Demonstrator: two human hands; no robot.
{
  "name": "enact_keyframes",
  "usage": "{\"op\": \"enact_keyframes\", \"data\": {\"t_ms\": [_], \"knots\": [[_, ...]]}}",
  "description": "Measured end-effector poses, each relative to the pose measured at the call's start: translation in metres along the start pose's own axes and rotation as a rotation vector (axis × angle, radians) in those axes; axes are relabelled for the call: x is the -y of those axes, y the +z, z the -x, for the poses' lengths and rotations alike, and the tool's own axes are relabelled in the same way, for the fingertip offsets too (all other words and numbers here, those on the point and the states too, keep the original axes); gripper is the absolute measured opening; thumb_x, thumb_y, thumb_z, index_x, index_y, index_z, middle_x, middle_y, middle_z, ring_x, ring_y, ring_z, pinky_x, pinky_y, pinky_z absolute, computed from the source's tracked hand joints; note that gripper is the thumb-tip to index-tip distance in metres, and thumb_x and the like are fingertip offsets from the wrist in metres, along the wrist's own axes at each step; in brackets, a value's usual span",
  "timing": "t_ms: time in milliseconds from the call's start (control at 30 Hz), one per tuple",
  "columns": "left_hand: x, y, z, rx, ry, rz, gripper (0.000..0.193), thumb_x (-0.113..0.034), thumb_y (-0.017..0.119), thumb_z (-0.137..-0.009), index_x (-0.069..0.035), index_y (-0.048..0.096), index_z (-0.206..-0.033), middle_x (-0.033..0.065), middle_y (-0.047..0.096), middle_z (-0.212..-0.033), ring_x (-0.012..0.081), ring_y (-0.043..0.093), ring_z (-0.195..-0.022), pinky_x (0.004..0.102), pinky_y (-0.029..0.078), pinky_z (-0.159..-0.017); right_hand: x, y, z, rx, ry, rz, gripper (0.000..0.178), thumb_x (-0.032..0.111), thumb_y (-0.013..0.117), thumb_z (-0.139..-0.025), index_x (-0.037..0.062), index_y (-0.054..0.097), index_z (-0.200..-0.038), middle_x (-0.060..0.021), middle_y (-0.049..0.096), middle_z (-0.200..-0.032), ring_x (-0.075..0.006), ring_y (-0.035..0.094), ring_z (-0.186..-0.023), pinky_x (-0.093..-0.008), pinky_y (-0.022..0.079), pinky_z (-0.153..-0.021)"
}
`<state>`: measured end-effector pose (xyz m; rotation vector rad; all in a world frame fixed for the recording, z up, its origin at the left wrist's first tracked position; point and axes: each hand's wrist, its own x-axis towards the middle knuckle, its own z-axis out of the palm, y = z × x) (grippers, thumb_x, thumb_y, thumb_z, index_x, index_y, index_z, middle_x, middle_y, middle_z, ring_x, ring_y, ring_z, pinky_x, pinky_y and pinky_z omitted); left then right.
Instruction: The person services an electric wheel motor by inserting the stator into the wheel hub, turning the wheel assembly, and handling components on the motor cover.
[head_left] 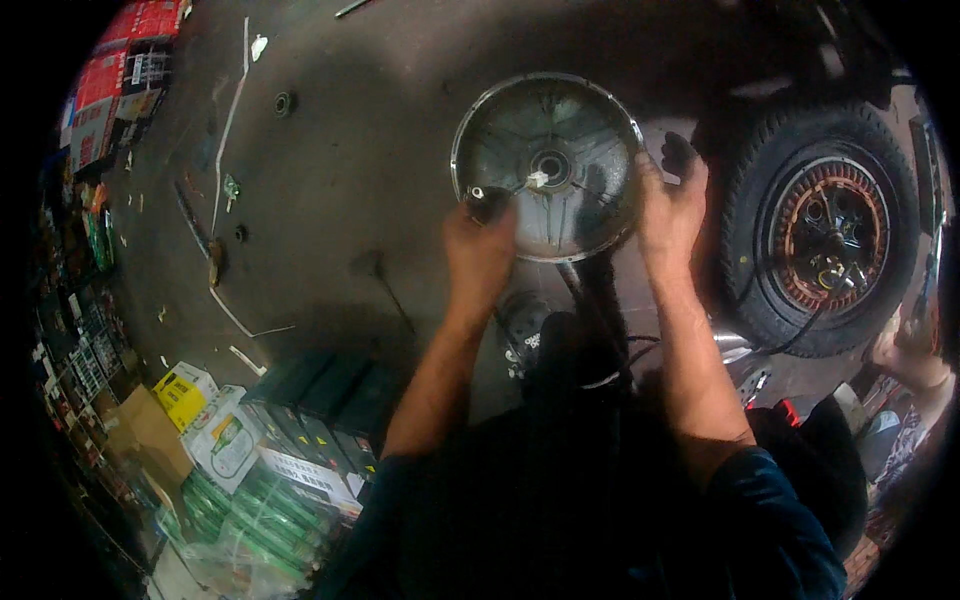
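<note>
A round grey metal wheel hub cover (560, 130) with a central bearing hole and a short axle stub is held up flat in front of me. My left hand (480, 245) grips its lower left rim. My right hand (672, 205) grips its right rim, fingers curled over the edge. To the right lies a black tyre (770, 200) on a wheel whose open centre shows copper motor windings (830, 235), with a black cable trailing from it.
Grey concrete floor (340, 150) with scattered scraps, a small ring and strips. Stacked cardboard boxes and dark battery cases (300, 420) sit at the lower left, red packages at the upper left. Another person's hand (905, 355) shows at the right edge.
</note>
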<state>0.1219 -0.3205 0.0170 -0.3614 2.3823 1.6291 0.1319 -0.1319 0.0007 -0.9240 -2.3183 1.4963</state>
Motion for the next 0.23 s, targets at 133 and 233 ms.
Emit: {"op": "enact_keyframes", "data": {"t_ms": [133,233], "knots": [[-0.008,0.008,-0.003,-0.008,-0.094,0.024,0.018,-0.013,0.061,-0.078,0.003,0.062,-0.088,0.0086,0.064,-0.078,0.0127,0.056,-0.071,0.0287,0.044,-0.066,-0.025,-0.002,-0.02,0.174,0.272,-0.131,0.042,0.02,0.066,-0.076,-0.0068,0.053,-0.104,-0.0148,0.06,-0.089,-0.0219,0.057,-0.076,-0.0332,0.045,-0.07],[0.009,0.017,-0.01,-0.051,-0.133,0.069,0.023,-0.015,0.064,-0.076,0.003,0.062,-0.09,0.0094,0.064,-0.079,0.0135,0.056,-0.073,0.0284,0.044,-0.066,-0.017,-0.003,-0.021,0.394,0.527,-0.408,0.032,0.017,0.065,-0.076,-0.007,0.057,-0.095,-0.0096,0.061,-0.073,-0.019,0.056,-0.062,-0.0326,0.046,-0.055]]}}
